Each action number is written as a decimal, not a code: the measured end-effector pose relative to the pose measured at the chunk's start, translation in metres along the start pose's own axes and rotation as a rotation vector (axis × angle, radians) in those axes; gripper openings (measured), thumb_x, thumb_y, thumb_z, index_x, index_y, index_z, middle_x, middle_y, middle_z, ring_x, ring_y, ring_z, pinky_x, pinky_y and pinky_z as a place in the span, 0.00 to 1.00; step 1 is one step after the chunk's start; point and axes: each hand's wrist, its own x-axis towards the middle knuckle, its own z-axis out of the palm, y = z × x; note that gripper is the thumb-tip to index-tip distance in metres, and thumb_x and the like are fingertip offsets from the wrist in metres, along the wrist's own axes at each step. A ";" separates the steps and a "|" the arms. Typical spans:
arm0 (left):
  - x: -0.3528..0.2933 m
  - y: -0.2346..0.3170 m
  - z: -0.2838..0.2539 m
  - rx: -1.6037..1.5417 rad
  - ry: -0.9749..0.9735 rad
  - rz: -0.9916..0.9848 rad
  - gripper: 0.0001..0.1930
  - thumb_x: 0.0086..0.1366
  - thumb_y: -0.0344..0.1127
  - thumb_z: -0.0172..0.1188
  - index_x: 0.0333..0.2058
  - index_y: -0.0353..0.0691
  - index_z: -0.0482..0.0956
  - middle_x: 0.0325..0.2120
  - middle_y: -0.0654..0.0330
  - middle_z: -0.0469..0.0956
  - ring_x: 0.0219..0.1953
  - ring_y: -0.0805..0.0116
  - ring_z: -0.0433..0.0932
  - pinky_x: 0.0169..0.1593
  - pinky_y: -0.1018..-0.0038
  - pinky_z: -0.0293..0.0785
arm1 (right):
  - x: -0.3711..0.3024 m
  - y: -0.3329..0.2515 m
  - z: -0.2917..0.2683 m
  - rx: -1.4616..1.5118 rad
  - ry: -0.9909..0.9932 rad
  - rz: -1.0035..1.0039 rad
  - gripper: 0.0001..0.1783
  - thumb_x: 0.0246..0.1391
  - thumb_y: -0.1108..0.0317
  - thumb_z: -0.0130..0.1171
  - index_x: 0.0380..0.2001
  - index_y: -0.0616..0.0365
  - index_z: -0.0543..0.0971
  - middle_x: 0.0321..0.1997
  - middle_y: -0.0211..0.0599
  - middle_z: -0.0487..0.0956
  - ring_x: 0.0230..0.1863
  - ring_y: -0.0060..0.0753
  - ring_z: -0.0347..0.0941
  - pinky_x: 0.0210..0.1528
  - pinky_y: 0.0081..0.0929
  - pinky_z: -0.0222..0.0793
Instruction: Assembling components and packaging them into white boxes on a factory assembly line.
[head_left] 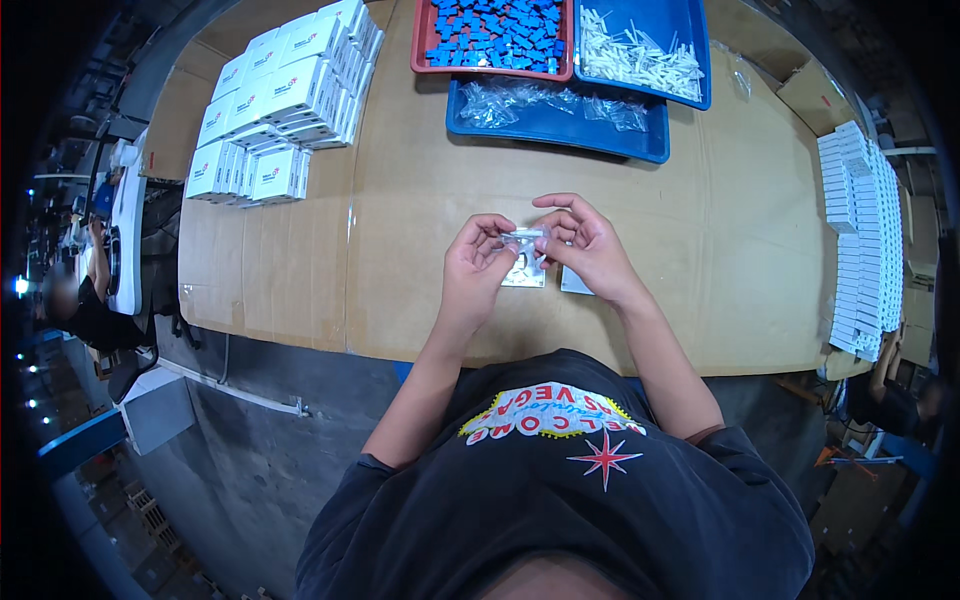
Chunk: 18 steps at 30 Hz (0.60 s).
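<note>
Close in front of me, both hands pinch a small clear plastic bag (527, 236), with something pale and thin along its upper edge. My left hand (478, 262) is closed on the bag's left side, thumb against bent fingers. On the other side my right hand (594, 252) grips it between thumb and a finger, its upper fingers stretched out loosely. Below the bag lies a small white box or tray (524, 276), partly covered by the left thumb. A second flat white piece (575, 282) lies beside it, partly under my right hand.
Stacked white boxes (275, 95) stand at the far left; more white boxes (865, 240) line the right edge. At the back are a red tray (421, 66) of blue parts, a blue tray (704, 60) of white sticks and a blue tray (500, 140) of clear bags. Cardboard (280, 270) covers the table.
</note>
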 end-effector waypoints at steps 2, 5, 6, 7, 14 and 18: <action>0.000 0.003 0.002 0.005 0.002 -0.030 0.15 0.70 0.20 0.61 0.53 0.34 0.72 0.47 0.60 0.76 0.50 0.76 0.78 0.51 0.78 0.78 | 0.001 0.003 -0.001 -0.018 0.013 -0.005 0.26 0.65 0.78 0.64 0.64 0.60 0.70 0.43 0.34 0.82 0.37 0.20 0.80 0.41 0.21 0.79; 0.000 0.010 0.008 -0.005 0.041 -0.078 0.15 0.70 0.20 0.61 0.53 0.34 0.73 0.46 0.59 0.77 0.48 0.76 0.79 0.51 0.78 0.78 | -0.001 0.002 0.000 -0.011 0.019 0.009 0.26 0.65 0.79 0.64 0.64 0.60 0.70 0.43 0.35 0.81 0.37 0.21 0.81 0.41 0.21 0.80; -0.001 0.011 0.010 -0.019 0.076 -0.097 0.15 0.70 0.20 0.61 0.53 0.33 0.73 0.45 0.59 0.78 0.47 0.76 0.79 0.51 0.78 0.78 | -0.002 0.001 0.000 0.016 0.014 0.028 0.26 0.65 0.78 0.64 0.64 0.60 0.70 0.42 0.35 0.81 0.37 0.22 0.81 0.41 0.22 0.80; -0.001 0.011 0.008 -0.019 0.076 -0.097 0.15 0.70 0.20 0.61 0.53 0.33 0.73 0.45 0.59 0.78 0.47 0.76 0.79 0.51 0.78 0.78 | -0.002 0.000 0.001 0.016 0.014 0.028 0.26 0.65 0.78 0.64 0.64 0.60 0.70 0.42 0.35 0.81 0.37 0.22 0.81 0.41 0.22 0.80; -0.002 0.014 0.006 -0.006 0.058 -0.049 0.19 0.71 0.21 0.60 0.59 0.33 0.73 0.46 0.57 0.80 0.46 0.76 0.81 0.51 0.77 0.79 | 0.000 0.004 -0.002 0.013 0.004 0.033 0.19 0.67 0.79 0.62 0.59 0.64 0.76 0.40 0.35 0.82 0.37 0.23 0.83 0.41 0.22 0.81; -0.003 0.013 0.005 0.108 -0.048 -0.058 0.22 0.70 0.18 0.59 0.62 0.33 0.71 0.50 0.57 0.79 0.50 0.74 0.81 0.54 0.77 0.79 | -0.003 0.004 -0.003 -0.017 -0.048 0.041 0.19 0.67 0.78 0.62 0.59 0.65 0.79 0.41 0.35 0.83 0.40 0.21 0.83 0.44 0.21 0.80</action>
